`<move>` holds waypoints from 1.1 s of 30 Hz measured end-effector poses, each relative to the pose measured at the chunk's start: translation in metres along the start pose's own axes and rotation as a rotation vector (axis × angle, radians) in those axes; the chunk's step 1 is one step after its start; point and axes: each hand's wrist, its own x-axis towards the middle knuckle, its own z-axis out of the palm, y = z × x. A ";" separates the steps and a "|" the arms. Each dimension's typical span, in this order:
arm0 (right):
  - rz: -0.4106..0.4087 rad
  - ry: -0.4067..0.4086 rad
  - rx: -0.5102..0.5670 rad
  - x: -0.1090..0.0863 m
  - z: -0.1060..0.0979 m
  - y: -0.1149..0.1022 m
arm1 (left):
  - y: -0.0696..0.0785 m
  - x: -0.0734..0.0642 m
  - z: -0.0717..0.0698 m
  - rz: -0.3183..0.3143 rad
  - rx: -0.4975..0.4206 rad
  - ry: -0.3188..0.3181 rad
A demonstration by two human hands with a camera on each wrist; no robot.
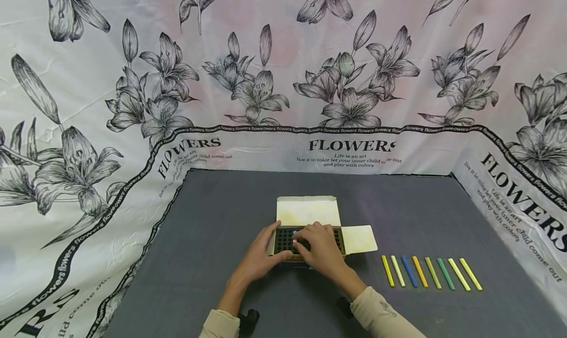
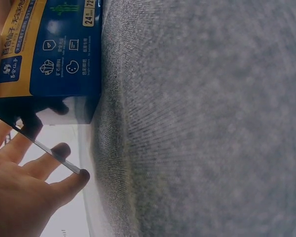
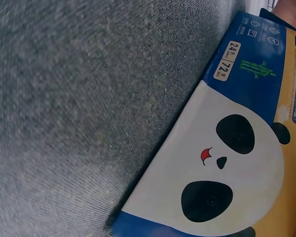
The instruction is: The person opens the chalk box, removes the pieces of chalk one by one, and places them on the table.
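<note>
An opened chalk box (image 1: 309, 258) with a black insert full of round holes stands on the grey table. In the right wrist view the box's front (image 3: 246, 163) shows a panda face. My left hand (image 1: 258, 254) holds the box's left end, thumb along the front edge. The left wrist view shows spread fingers (image 2: 54, 168) against its side flap. My right hand (image 1: 322, 247) reaches over the insert, fingertips pinching a small pink-tipped chalk stick (image 1: 294, 241), mostly hidden. A pale bluish tip (image 1: 295, 232) shows just behind it in the insert.
Several chalk sticks lie in a row right of the box, among them a blue one (image 1: 409, 271), an orange one (image 1: 420, 271) and a green one (image 1: 445, 274). The box's back flap (image 1: 307, 210) and right flap (image 1: 360, 239) stand open. Flower-printed cloth (image 1: 257, 151) borders the table.
</note>
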 end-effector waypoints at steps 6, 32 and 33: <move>0.003 0.027 0.027 -0.001 0.001 0.000 | -0.001 0.001 0.000 0.012 0.003 -0.004; 0.017 0.046 0.124 -0.003 -0.001 0.000 | -0.001 0.002 0.002 0.016 0.007 0.014; 0.021 0.045 0.136 -0.003 -0.002 0.000 | -0.001 0.002 0.002 0.017 0.005 0.015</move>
